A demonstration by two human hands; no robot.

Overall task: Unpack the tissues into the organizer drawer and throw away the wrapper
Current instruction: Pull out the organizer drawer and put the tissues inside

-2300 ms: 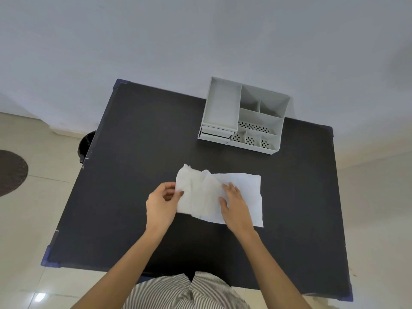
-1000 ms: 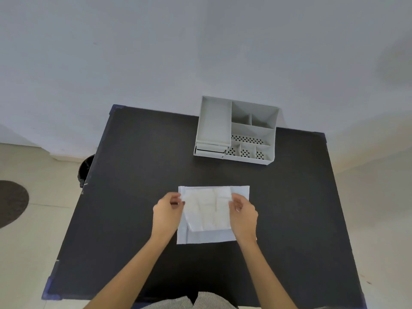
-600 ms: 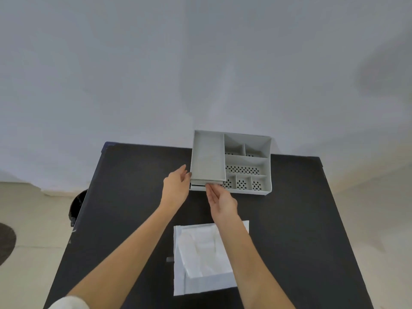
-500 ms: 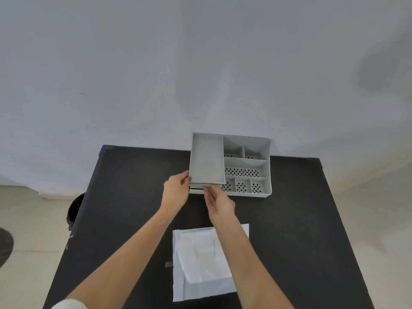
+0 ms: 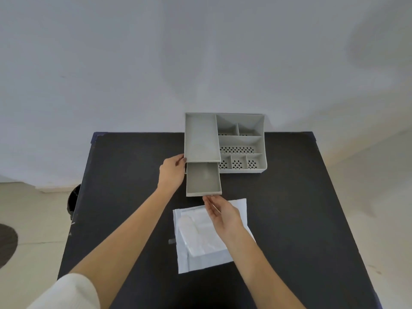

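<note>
The grey organizer stands at the table's far edge. Its drawer is slid out toward me and looks empty. My left hand grips the organizer's left side beside the drawer. Palm up with loose fingers, my right hand has its fingertips just at the drawer's front lip and holds nothing. Below it lies a white stack of tissues on the flattened pale wrapper; my right forearm covers their right part.
The black table backs onto a white wall. A black bin stands on the floor off the table's left edge. A dark round mat lies further left.
Both hands left the tissues and wrapper and reached the organizer. In the last half second the drawer slid out toward me while my left hand stayed on the organizer's side.
</note>
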